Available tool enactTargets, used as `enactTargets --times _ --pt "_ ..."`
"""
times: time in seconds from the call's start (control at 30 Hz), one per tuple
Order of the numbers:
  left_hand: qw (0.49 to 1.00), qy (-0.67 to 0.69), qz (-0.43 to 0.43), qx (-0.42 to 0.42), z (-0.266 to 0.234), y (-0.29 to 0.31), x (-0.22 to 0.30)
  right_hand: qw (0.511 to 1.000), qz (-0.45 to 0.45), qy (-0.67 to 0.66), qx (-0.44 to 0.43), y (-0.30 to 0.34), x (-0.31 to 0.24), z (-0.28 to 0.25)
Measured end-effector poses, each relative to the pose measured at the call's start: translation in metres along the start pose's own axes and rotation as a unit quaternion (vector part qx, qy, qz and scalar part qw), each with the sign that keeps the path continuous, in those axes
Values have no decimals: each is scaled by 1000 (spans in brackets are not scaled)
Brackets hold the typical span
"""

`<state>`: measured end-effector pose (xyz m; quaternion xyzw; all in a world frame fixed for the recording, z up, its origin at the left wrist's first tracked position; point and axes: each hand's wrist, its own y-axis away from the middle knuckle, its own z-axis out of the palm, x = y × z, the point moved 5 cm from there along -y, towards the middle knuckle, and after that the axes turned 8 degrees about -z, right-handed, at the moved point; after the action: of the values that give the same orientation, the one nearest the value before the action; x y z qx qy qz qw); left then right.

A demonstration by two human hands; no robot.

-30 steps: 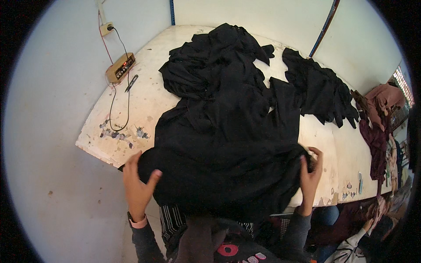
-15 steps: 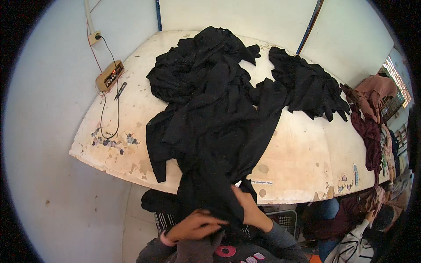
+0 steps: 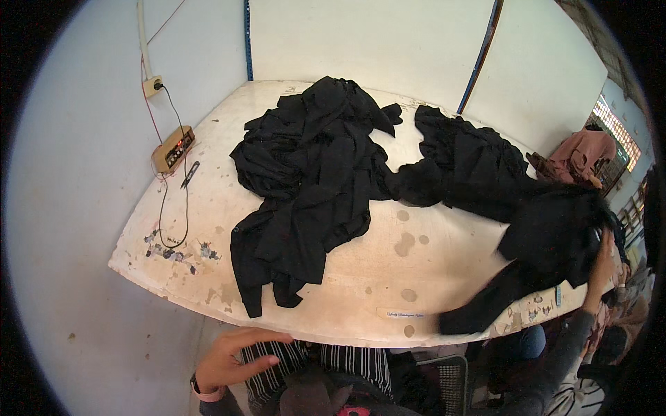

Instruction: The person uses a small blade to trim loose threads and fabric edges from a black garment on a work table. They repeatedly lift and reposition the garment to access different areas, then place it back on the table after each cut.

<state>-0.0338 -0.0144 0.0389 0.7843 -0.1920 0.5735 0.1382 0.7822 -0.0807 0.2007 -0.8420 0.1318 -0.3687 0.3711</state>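
Fingers on the left hand (image 3: 229, 359) spread wide; those on the right hand (image 3: 602, 269) touch a floppy black cloth garment (image 3: 555, 229), but I can't tell if they pinch it. Partly blurry, it stretches over the right of a scuffed, pale table (image 3: 378, 274), near a wrinkly black cloth heap (image 3: 305, 156).
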Motion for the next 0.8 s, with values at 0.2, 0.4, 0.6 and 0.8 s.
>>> enactTargets --times 0.2,0.4,0.6,0.8 --pt "994 -39 -57 88 -18 2 -21 978 136 59 -146 -23 21 41" --pt "939 -228 -39 255 -28 -30 -47 934 39 -348 -71 -89 -235 -9" --pt "900 -291 -11 324 -28 -61 -93 718 -172 -666 -111 -134 -511 -57" --pt "867 -331 -76 365 -29 -74 -94 736 -323 -595 -20 -151 -644 -133"
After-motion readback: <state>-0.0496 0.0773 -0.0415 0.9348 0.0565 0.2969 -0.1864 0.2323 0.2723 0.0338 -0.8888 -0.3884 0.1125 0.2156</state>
